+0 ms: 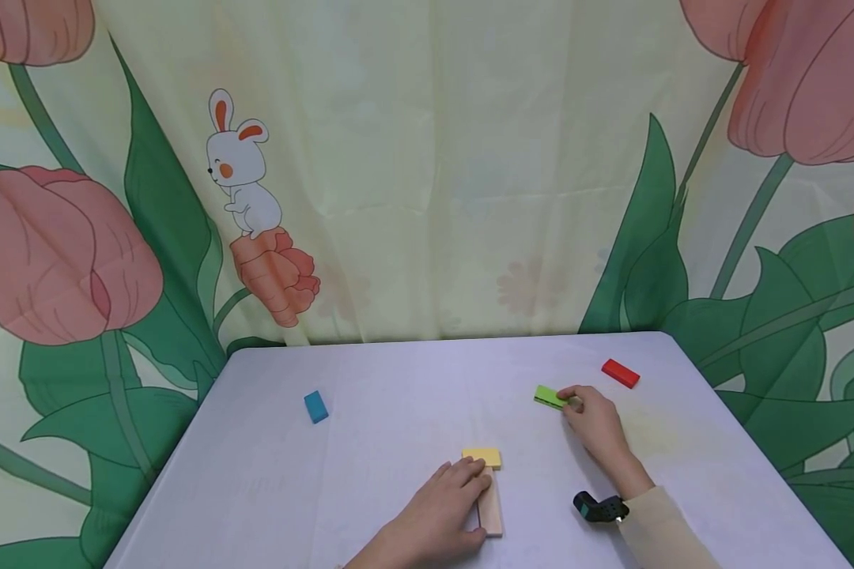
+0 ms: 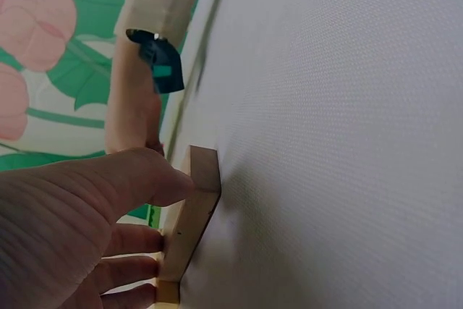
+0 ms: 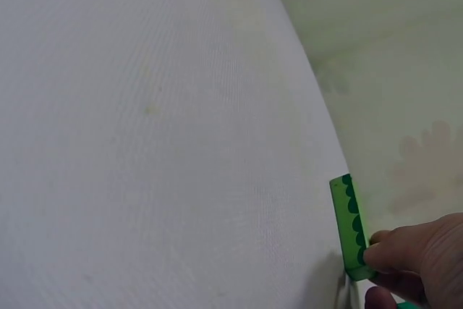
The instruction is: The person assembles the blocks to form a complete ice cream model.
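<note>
A plain wooden block (image 1: 493, 510) lies lengthwise on the white table, its far end against a yellow block (image 1: 482, 457) set crosswise. My left hand (image 1: 437, 510) holds the wooden block, thumb by the near end and fingers toward the far end. The left wrist view shows the thumb (image 2: 163, 179) against that wooden block (image 2: 192, 226). Farther right, my right hand (image 1: 598, 423) pinches one end of a green block (image 1: 548, 396) between thumb and fingers. In the right wrist view, dark green scallops run along the green block (image 3: 349, 226). Whether it touches the cloth I cannot tell.
A red block (image 1: 621, 373) lies at the back right, beyond my right hand. Toward the back left lies a blue block (image 1: 316, 407). The white-covered table (image 1: 398, 379) ends at a printed curtain (image 1: 427, 174). A black band (image 1: 601, 507) is on my right wrist.
</note>
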The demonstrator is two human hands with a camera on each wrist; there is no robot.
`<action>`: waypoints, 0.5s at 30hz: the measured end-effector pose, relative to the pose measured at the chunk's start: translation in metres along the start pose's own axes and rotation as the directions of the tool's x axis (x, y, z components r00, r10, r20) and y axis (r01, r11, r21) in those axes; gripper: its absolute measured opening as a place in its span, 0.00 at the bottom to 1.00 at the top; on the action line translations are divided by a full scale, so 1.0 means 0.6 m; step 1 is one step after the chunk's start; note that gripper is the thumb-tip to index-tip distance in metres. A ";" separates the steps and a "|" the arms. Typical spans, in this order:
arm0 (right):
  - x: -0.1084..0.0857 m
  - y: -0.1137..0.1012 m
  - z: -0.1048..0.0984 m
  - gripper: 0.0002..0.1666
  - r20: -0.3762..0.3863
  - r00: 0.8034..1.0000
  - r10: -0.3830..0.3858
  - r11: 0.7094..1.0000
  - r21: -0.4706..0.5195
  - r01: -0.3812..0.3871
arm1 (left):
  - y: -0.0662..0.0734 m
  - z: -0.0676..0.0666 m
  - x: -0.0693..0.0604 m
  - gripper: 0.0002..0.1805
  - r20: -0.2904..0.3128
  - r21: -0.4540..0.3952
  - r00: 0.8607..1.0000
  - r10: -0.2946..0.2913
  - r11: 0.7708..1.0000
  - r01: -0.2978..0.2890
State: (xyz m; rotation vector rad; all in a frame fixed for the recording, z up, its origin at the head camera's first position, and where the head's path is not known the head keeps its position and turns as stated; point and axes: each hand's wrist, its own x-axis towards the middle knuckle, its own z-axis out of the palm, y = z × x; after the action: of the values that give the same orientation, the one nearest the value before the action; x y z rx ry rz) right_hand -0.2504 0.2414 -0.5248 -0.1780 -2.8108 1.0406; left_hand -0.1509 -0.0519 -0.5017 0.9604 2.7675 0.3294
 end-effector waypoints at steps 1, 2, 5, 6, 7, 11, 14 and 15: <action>-0.001 -0.002 0.002 0.15 0.002 1.000 -0.002 1.000 0.004 0.002 | 0.000 0.000 0.000 0.37 -0.001 0.001 1.000 0.000 1.000 0.000; -0.001 -0.005 0.005 0.15 0.007 1.000 -0.004 1.000 0.007 0.004 | 0.000 0.000 0.000 0.37 -0.002 0.003 1.000 0.000 1.000 0.000; -0.004 -0.012 0.013 0.15 0.025 1.000 -0.016 1.000 0.015 0.015 | 0.000 0.001 0.000 0.37 -0.001 0.006 1.000 0.000 1.000 0.000; -0.004 -0.014 0.015 0.15 0.028 0.999 -0.019 1.000 0.017 0.018 | 0.000 0.001 0.000 0.37 -0.001 0.006 1.000 0.000 1.000 0.000; -0.005 -0.017 0.018 0.15 0.030 0.999 -0.020 1.000 0.017 0.019 | 0.000 0.001 0.000 0.37 0.000 0.006 1.000 0.001 1.000 -0.001; -0.007 -0.028 0.028 0.14 0.034 0.999 -0.030 0.999 0.024 0.030 | 0.000 0.000 0.000 0.37 0.001 0.006 1.000 0.001 1.000 -0.001; -0.009 -0.036 0.035 0.14 0.039 0.999 -0.029 0.999 0.030 0.028 | 0.001 0.000 0.001 0.37 0.004 0.005 1.000 0.000 1.000 0.000; -0.010 -0.038 0.038 0.14 0.041 0.999 -0.028 0.999 0.031 0.027 | 0.001 -0.001 0.001 0.37 0.008 0.002 1.000 -0.002 1.000 0.002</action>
State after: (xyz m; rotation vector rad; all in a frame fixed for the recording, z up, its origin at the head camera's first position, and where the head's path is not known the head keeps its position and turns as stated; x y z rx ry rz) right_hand -0.2498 0.2090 -0.5277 -0.1159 -2.8236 1.0919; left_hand -0.1513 -0.0512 -0.5013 0.9571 2.7624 0.3217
